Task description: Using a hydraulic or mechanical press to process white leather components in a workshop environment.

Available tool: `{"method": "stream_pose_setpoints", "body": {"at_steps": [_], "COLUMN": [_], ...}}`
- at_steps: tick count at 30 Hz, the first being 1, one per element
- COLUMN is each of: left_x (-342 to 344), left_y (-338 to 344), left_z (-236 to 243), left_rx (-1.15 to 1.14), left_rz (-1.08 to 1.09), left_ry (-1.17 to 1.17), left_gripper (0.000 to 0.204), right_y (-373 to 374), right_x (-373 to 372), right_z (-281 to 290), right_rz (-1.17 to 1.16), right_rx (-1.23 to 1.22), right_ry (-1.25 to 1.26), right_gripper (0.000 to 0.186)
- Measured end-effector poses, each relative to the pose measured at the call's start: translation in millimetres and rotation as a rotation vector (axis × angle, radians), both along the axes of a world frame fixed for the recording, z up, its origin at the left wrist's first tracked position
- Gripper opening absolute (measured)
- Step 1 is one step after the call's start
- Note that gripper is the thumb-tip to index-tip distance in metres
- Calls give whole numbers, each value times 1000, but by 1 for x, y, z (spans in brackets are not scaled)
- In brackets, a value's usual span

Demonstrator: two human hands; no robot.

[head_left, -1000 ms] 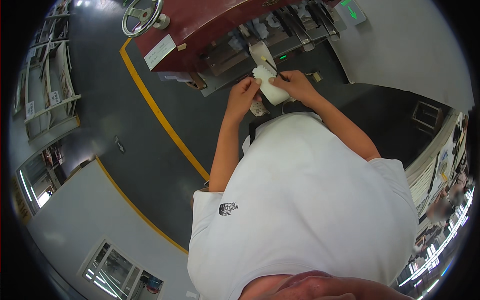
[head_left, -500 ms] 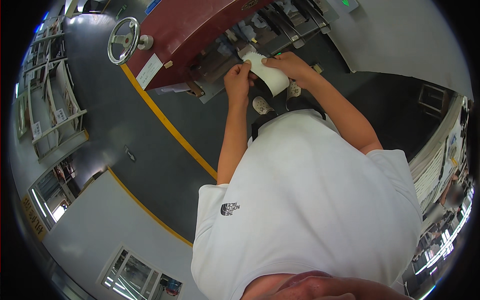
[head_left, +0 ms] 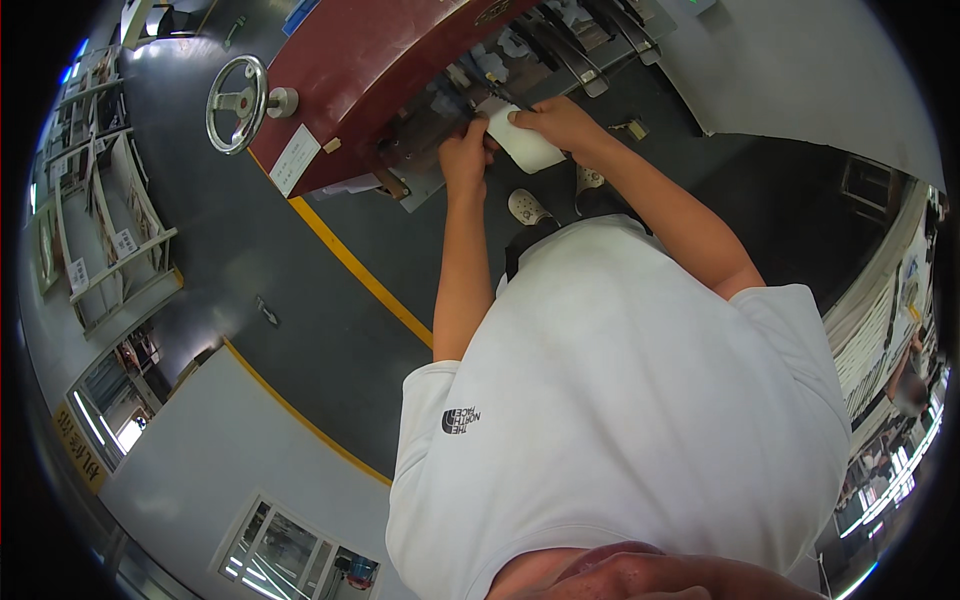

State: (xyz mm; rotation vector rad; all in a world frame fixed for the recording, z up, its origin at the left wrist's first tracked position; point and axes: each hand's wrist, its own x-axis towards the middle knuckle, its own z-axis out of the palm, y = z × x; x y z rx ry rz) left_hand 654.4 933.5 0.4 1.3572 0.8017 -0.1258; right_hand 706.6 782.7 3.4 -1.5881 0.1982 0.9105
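Head view: the left hand (head_left: 464,160) and right hand (head_left: 563,127), almost closed, both pinch the white sheet (head_left: 529,148) beside a red machine (head_left: 365,75).

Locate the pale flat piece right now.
In the head view, the pale flat piece is above centre, between the left hand and the right hand, just in front of the red machine.

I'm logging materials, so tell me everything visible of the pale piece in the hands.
The pale piece is a plain, creamy-white, smooth-looking sheet with rounded near corners; its material is unclear. It is held in front of the red machine. The left hand grips its left edge; the right hand holds its right side, thumb on top. Whether its far end touches the machine is unclear.
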Motion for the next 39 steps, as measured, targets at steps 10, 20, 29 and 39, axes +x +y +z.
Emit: {"method": "stream_pose_setpoints", "body": {"at_steps": [10,20,29,39], "left_x": [-1,0,-15,-16], "left_y": [-1,3,11,5], "left_z": [3,6,-2,-15], "left_rx": [50,126,-110,-224], "left_rz": [-5,-129,-156,-77], "left_ry": [8,98,41,-36], "left_gripper": [29,21,16,16], "right_y": [8,16,12,13], "right_x": [0,3,-2,-10], "right_z": [-18,-19,-13,-1], "right_rz": [158,142,156,321], "right_rx": [-309,-305,-353,-383], "right_ry": [-503,-499,-571,-1086], "right_gripper": [44,44,37,19]}}
